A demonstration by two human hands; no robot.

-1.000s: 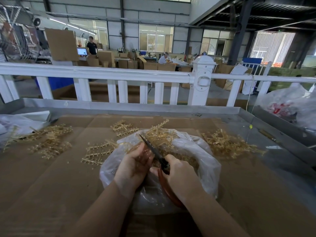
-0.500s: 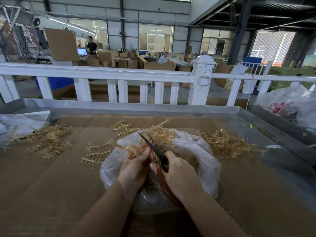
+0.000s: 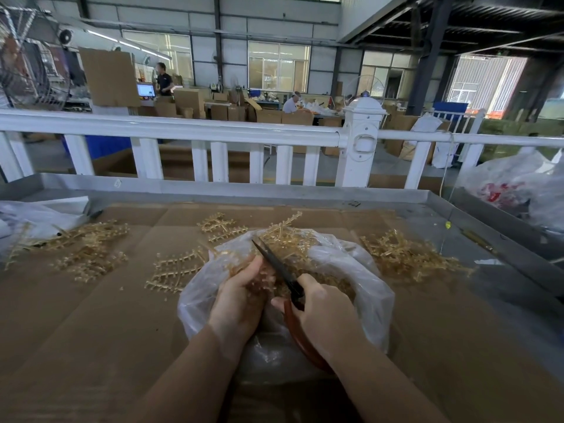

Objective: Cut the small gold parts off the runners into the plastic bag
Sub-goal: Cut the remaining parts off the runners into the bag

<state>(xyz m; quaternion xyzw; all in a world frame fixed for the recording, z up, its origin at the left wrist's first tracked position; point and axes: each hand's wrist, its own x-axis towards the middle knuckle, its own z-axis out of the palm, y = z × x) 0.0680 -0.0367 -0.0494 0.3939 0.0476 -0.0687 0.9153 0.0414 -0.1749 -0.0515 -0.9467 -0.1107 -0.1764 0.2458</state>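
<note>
The fingers of the left hand (image 3: 241,297) curl round a gold runner (image 3: 262,277) and hold it over the mouth of the clear plastic bag (image 3: 360,270); the fingers of the right hand (image 3: 326,315) wrap the red-brown handles of the scissors (image 3: 279,268), whose dark blades point up and away, lying just beside the left fingertips and against the held runner; the blades seem slightly parted, though the blur makes that uncertain. Cut gold pieces fill the bag beneath both hands.

The bag sits on brown cardboard sheets (image 3: 91,331) laid in a metal-rimmed table (image 3: 274,190); whole runners (image 3: 177,270) lie flat just left of the bag, more (image 3: 222,227) lie behind it, a loose heap (image 3: 82,248) spreads well to the left beside a white plastic bag (image 3: 39,215), and a tangled pile (image 3: 412,257) lies near the bag's right side. Past the far rim stands a white railing (image 3: 183,129), and behind it a factory hall with cardboard boxes (image 3: 189,102) and two people at work.

Bare cardboard stretches along the near left and near right of the bag; the table's raised rim closes the far and right sides, where another filled plastic bag (image 3: 518,190) rests.
</note>
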